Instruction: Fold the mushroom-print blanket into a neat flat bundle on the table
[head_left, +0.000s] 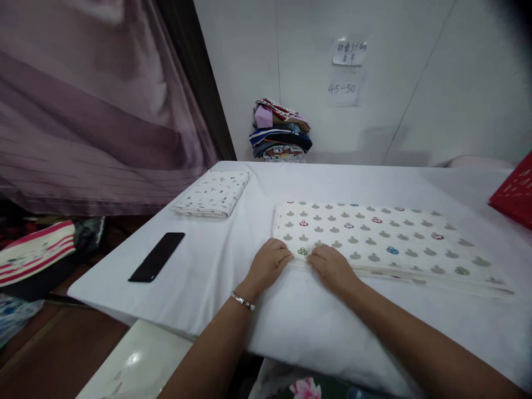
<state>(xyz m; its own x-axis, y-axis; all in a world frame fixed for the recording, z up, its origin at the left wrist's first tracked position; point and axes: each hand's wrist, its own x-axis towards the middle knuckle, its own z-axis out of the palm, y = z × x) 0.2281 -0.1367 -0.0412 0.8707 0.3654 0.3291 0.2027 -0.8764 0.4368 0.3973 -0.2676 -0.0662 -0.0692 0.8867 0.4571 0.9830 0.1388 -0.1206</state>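
Note:
A long folded white cloth (pixel 376 235) printed with grey, red, blue and green shapes lies flat on the white-covered table (pixel 216 271). At its near left corner, my left hand (pixel 269 260) is closed on the cloth's edge, a bracelet around the wrist. A little to the right along that same near edge, my right hand (pixel 330 267) pinches the cloth too. The layers show as a thin stack along the front, and the fingertips partly cover the corner.
A smaller folded patterned cloth (pixel 213 193) sits at the table's far left. A black phone (pixel 157 256) lies nearer on the left. Folded fabrics (pixel 281 130) are piled by the wall. Something red (pixel 515 191) stands at the right edge. A pink curtain (pixel 91 111) hangs left.

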